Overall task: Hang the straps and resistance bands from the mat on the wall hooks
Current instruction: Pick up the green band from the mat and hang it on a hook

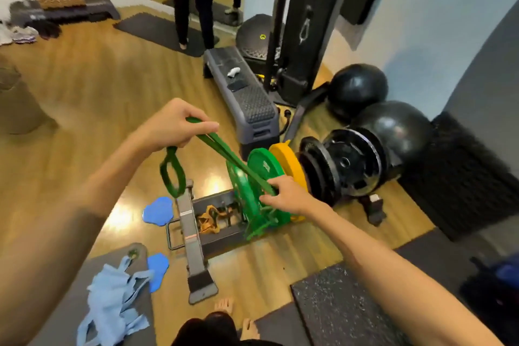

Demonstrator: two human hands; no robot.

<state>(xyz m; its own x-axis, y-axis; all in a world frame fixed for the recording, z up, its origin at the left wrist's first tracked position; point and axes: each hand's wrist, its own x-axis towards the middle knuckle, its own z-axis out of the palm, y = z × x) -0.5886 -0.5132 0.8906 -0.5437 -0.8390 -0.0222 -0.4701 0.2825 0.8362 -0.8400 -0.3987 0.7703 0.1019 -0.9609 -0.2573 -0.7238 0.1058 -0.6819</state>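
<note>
- While I stand over the mat [70, 300] at the near left, the largest thing still on it is the pale blue straps [112, 298], a limp tangle of webbing; I judge them light and floppy, best lifted by a loop rather than the bunched middle so the tails fall free.
- The green resistance band [224, 150] is up in the air in front of me, stretched taut between both hands, with its slack end hanging as a loop at the left. It looks like flat rubber: light, soft, springy and a little grippy, so it should not slip but may snap back if one end goes.
- My left hand [171, 128] has its fingers curled round the band's upper part, the loop dangling below.
- My right hand [286, 194] pinches the band's lower end, just in front of the green weight plate [264, 167].
- No wall hooks are in view; I would hang it by the loop.
</note>
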